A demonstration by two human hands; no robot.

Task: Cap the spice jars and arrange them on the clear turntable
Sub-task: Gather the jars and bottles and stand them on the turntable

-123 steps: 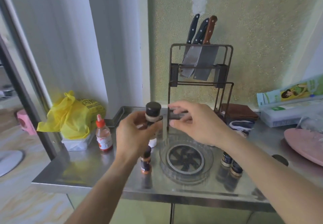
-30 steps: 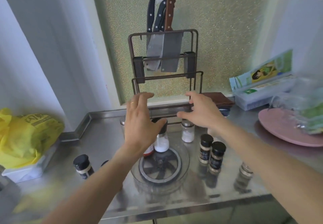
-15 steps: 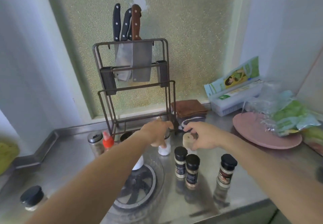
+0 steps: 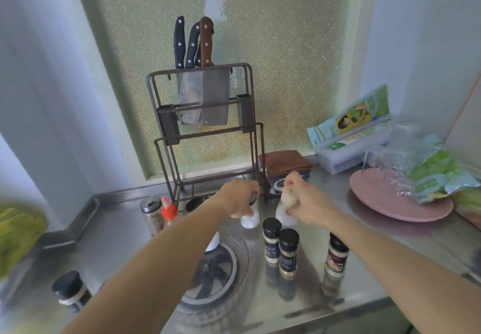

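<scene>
The clear turntable (image 4: 243, 260) with a dark hub sits on the steel counter, partly under my left forearm. My left hand (image 4: 238, 198) grips the top of a small jar of white powder (image 4: 250, 220) behind the turntable. My right hand (image 4: 303, 202) holds a second white-powder jar (image 4: 282, 216) beside it, fingers curled round its upper part. Three black-capped spice jars (image 4: 272, 240) (image 4: 288, 253) (image 4: 336, 257) stand right of the turntable. Another black-capped jar (image 4: 69, 289) stands at the near left. A white jar (image 4: 213, 242) on the turntable is mostly hidden by my arm.
A knife rack (image 4: 205, 130) with several knives stands at the back. A steel shaker (image 4: 151, 214) and a red-capped bottle (image 4: 169, 211) stand left of it. A pink plate (image 4: 390, 201) with plastic bags lies at the right. A brown cloth (image 4: 285, 163) lies behind my hands.
The camera moved closer and rightward. My right hand has closed further round the white-powder jar and tilted it slightly. My left hand stays on the other jar's top.
</scene>
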